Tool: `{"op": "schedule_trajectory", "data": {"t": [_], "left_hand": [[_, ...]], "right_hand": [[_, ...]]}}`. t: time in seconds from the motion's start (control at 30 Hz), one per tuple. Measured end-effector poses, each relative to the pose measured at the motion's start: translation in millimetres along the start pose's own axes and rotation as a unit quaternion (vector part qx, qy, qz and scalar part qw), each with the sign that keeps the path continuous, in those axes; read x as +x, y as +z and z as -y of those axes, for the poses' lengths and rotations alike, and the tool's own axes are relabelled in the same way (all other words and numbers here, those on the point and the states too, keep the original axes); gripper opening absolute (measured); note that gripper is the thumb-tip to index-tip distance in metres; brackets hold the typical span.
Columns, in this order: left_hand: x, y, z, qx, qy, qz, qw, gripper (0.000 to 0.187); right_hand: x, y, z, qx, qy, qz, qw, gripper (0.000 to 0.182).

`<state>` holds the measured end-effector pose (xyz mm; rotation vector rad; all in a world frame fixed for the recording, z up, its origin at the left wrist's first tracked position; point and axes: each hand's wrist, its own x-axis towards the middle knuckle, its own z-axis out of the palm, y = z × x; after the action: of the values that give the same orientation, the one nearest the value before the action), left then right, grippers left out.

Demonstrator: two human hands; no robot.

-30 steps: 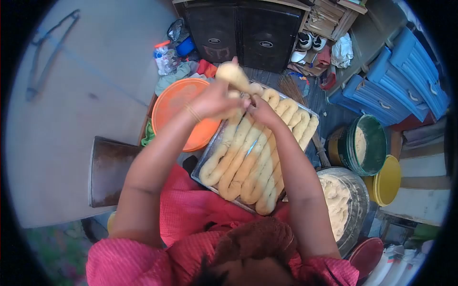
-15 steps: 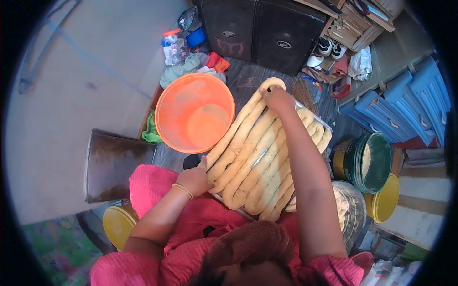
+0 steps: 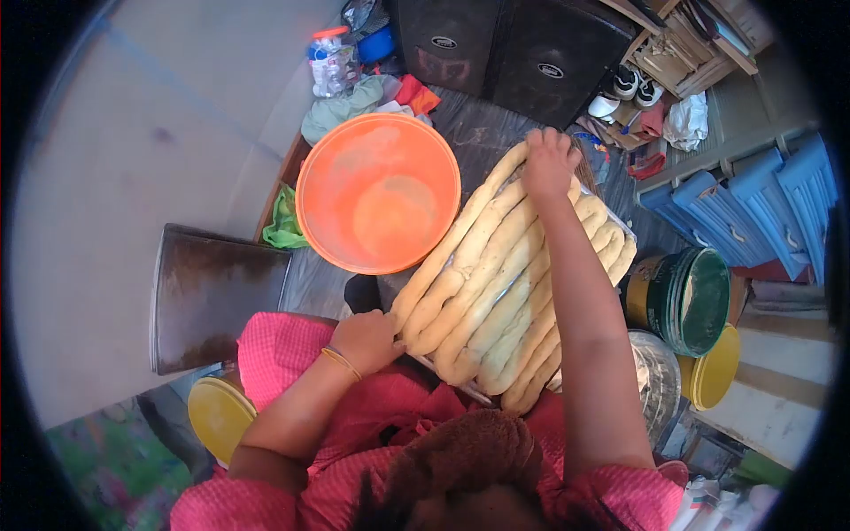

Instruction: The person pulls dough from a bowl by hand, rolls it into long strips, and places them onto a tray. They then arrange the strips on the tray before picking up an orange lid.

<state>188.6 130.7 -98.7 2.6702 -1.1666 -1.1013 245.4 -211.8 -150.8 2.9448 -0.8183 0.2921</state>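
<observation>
Long ropes of pale dough (image 3: 500,274), folded into loops, lie side by side on a metal tray (image 3: 630,232) across my lap. My left hand (image 3: 367,341) is closed at the near end of the leftmost dough rope (image 3: 456,243), its fingertips partly hidden. At that rope's far end, my right hand (image 3: 551,164) bends its fingers over the dough and covers the end of it. My right forearm hides part of the ropes beneath.
A large orange basin (image 3: 379,193) stands just left of the tray. Right of it are a green bucket (image 3: 699,301), a yellow bucket (image 3: 717,367) and a round metal pan (image 3: 660,380). Dark trays (image 3: 217,301) lean at left; black speakers (image 3: 558,66) stand behind.
My right hand has shifted slightly right, and the looped far end of the leftmost rope is now drawn in under its fingers. My left hand stays near the same end. The view has shifted slightly.
</observation>
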Motion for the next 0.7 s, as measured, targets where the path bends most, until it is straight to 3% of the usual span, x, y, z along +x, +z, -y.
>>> {"op": "schedule_trajectory", "data": {"t": [0.03, 0.1, 0.27, 0.33, 0.43, 0.47, 0.53, 0.57, 0.63, 0.7], "left_hand": [[0, 2, 1, -0.001, 0.003, -0.026, 1.0, 0.036], [1, 5, 2, -0.007, -0.001, -0.03, 1.0, 0.038], [4, 12, 0, -0.059, -0.012, -0.04, 0.997, 0.051], [5, 6, -3, -0.073, -0.043, 0.019, 0.996, 0.058], [10, 8, 5, -0.11, -0.021, 0.003, 0.994, 0.054], [11, 10, 9, -0.107, -0.017, 0.003, 0.994, 0.054], [17, 14, 16, -0.135, -0.007, -0.04, 0.99, 0.049], [18, 15, 17, -0.137, -0.002, -0.043, 0.99, 0.049], [19, 13, 16, -0.141, 0.045, -0.095, 0.984, 0.047], [19, 3, 9, -0.165, 0.02, -0.071, 0.984, 0.049]], "right_hand": [[-3, 3, 2, -0.001, -0.002, 0.002, 1.0, 0.042], [-12, 11, 5, 0.132, -0.192, 0.018, 0.972, 0.048], [-34, 2, 6, 0.14, -0.206, 0.105, 0.963, 0.033], [-32, -7, 12, 0.059, -0.121, 0.159, 0.978, 0.03], [-32, -21, 31, -0.024, -0.097, 0.192, 0.976, 0.035], [-36, -15, 31, -0.025, -0.092, 0.19, 0.977, 0.035], [-44, 9, 27, 0.041, -0.09, 0.038, 0.994, 0.041], [-44, 11, 24, 0.035, -0.089, 0.036, 0.995, 0.041], [-44, 8, 19, 0.044, -0.076, 0.118, 0.989, 0.043], [-53, 3, 23, 0.015, -0.071, 0.082, 0.994, 0.041]]}}
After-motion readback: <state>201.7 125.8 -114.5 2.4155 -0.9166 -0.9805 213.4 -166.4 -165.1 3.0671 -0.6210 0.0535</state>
